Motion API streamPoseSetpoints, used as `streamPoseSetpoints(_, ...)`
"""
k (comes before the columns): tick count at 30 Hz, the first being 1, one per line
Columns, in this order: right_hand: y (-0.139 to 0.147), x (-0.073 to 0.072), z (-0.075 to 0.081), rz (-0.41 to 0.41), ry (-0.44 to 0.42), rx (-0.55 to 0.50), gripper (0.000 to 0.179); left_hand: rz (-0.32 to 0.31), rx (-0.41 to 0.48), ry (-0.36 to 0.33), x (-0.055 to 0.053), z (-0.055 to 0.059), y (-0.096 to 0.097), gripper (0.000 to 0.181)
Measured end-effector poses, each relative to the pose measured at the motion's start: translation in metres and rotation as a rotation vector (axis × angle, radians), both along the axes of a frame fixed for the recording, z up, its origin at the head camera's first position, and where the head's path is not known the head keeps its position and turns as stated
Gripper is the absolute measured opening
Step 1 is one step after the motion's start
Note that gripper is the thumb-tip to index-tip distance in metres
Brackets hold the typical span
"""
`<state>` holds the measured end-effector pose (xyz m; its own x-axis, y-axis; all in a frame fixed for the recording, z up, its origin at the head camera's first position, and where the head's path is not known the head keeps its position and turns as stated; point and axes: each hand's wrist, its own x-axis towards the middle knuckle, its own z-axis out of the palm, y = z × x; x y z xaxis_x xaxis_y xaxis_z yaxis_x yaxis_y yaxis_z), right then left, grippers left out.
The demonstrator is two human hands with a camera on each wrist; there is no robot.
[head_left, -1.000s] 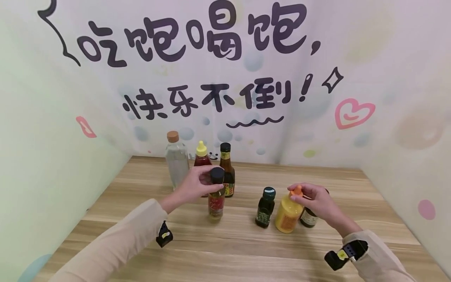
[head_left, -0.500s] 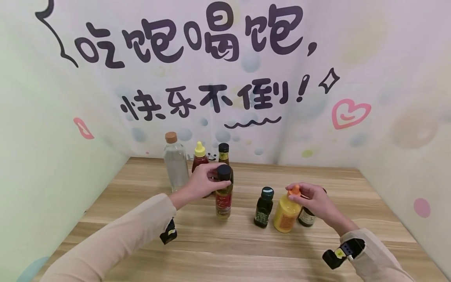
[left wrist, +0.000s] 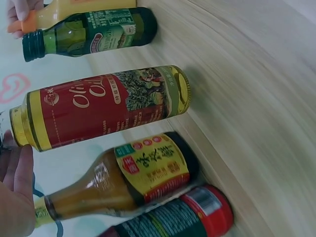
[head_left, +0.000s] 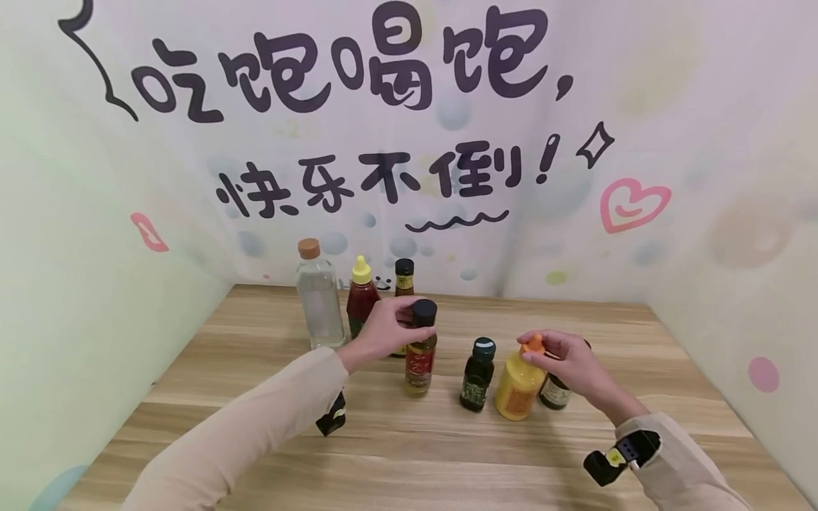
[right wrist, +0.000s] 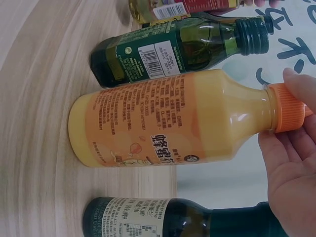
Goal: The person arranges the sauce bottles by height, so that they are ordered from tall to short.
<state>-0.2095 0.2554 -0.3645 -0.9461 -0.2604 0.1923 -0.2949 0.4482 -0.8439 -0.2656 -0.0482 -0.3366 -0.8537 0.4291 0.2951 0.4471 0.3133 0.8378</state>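
My left hand grips an olive oil bottle just under its black cap, fingers around the neck. The red label faces the left wrist camera. On the right, my right hand pinches the orange cap of a yellow squeeze bottle, thumb on one side and fingers on the other. Between the two held bottles stands a small dark green bottle. A dark bottle with a pale label is partly hidden behind my right hand.
At the back left stand a clear bottle with a brown cap, a red sauce bottle with a yellow tip and a brown sauce bottle, partly covered by my left hand. A printed cloth wall rises behind the wooden table.
The left hand has carried the olive oil bottle to the right, towards the small green bottle, uncovering more of the red sauce bottle. The right hand stays on the orange cap.
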Motion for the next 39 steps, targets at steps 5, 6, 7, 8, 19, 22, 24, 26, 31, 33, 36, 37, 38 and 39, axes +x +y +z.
streamPoseSetpoints(5,0.000,-0.002,0.000,0.007,0.012,-0.015,0.028,-0.021,-0.016,0.017,-0.003,0.001,0.014,0.037)
streamPoseSetpoints(6,0.000,-0.001,0.000,0.010,0.006,-0.022,0.028,-0.026,-0.015,0.021,-0.004,0.001,0.016,0.037)
streamPoseSetpoints(7,0.000,-0.001,-0.001,0.012,0.000,-0.028,0.029,-0.029,-0.014,0.026,-0.005,0.001,0.019,0.038)
streamPoseSetpoints(8,0.000,-0.001,-0.001,0.014,-0.006,-0.033,0.029,-0.028,-0.016,0.028,-0.006,0.002,0.021,0.038)
streamPoseSetpoints(19,-0.003,0.001,0.000,0.023,0.010,-0.054,0.029,0.029,0.000,0.020,-0.019,0.005,0.042,0.040)
streamPoseSetpoints(22,-0.002,0.000,0.000,0.026,0.016,-0.053,0.028,0.054,-0.003,0.019,-0.022,0.005,0.047,0.040)
streamPoseSetpoints(24,-0.002,0.000,0.000,0.025,0.009,-0.053,0.029,0.074,-0.006,0.021,-0.026,0.004,0.049,0.040)
streamPoseSetpoints(26,-0.002,0.000,0.000,0.023,0.001,-0.052,0.029,0.093,-0.010,0.021,-0.029,0.004,0.052,0.039)
streamPoseSetpoints(31,-0.001,0.000,0.000,0.017,-0.010,-0.053,0.030,0.121,-0.019,0.036,-0.034,0.003,0.057,0.038)
streamPoseSetpoints(33,-0.002,0.000,0.000,0.019,-0.011,-0.055,0.030,0.135,-0.015,0.043,-0.036,0.001,0.059,0.036)
streamPoseSetpoints(36,-0.002,0.001,0.001,0.020,-0.015,-0.060,0.030,0.155,-0.008,0.048,-0.038,-0.003,0.061,0.036)
streamPoseSetpoints(37,-0.003,0.001,0.001,0.019,-0.018,-0.060,0.031,0.160,-0.005,0.048,-0.038,-0.004,0.061,0.036)
streamPoseSetpoints(38,-0.003,0.001,0.001,0.016,-0.023,-0.063,0.031,0.165,-0.005,0.049,-0.038,-0.005,0.062,0.036)
streamPoseSetpoints(39,-0.003,0.001,0.001,0.015,-0.023,-0.061,0.031,0.170,-0.006,0.050,-0.038,-0.006,0.062,0.036)
